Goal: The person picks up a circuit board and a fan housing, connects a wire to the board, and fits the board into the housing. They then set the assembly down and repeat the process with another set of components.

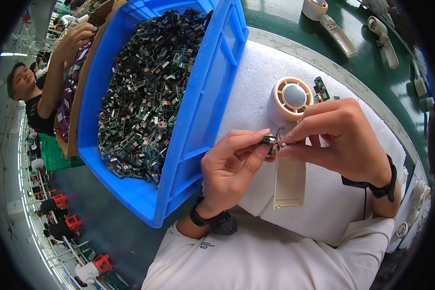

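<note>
My left hand pinches a small green circuit board between thumb and fingers. At the board's right end, my right hand is closed in a pinch on a thin wire with some red at its end; whether it is plugged in I cannot tell. Below and behind my hands lies a cream plastic fan housing, its round head with a grey disc in the middle pointing away from me. The open handle shell stretches toward me. Another circuit board rests just right of the fan head.
A blue bin heaped with circuit boards stands at my left. White foam covers my work surface. On the green table beyond lie more fan housings. Another person reaches into a cardboard box at far left.
</note>
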Tool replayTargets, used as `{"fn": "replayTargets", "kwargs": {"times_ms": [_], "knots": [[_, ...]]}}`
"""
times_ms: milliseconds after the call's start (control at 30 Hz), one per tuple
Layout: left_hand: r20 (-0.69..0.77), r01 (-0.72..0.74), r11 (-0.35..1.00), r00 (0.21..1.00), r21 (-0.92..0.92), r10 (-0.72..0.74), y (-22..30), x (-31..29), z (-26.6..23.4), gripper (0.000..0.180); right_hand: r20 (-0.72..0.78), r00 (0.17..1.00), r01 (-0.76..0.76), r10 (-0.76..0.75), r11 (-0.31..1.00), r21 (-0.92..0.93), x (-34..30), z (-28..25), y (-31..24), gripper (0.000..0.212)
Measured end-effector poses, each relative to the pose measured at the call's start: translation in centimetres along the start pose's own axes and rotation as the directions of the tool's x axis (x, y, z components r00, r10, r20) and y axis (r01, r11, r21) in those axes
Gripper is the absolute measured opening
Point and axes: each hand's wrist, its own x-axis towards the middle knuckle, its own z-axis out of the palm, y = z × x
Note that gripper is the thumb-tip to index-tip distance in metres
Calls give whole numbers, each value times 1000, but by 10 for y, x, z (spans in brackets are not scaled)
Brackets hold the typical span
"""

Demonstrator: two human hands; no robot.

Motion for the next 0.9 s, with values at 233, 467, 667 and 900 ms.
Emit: {"fn": "replayTargets", "kwargs": {"times_ms": [233, 467, 667, 900], "knots": [[0, -4, 1000, 1000, 0, 4, -1, 0, 1, 28, -124, 991, -49, 48, 999, -7, -4, 12, 0, 13], [-10, 21, 1000, 1000, -17, -21, -1, 0, -2, 28, -2, 999, -46, 46, 998, 52, -2, 0, -4, 16], [-1, 19, 1000, 1000, -19, -19, -1, -1, -1, 28, 74, 997, -20, 19, 1000, 22, -6, -6, -4, 22], [17, -7, 1000, 1000, 13, 7, -1, -1, 0, 29, -27, 998, 48, -52, 990, -129, -6, 7, -1, 18]]}}
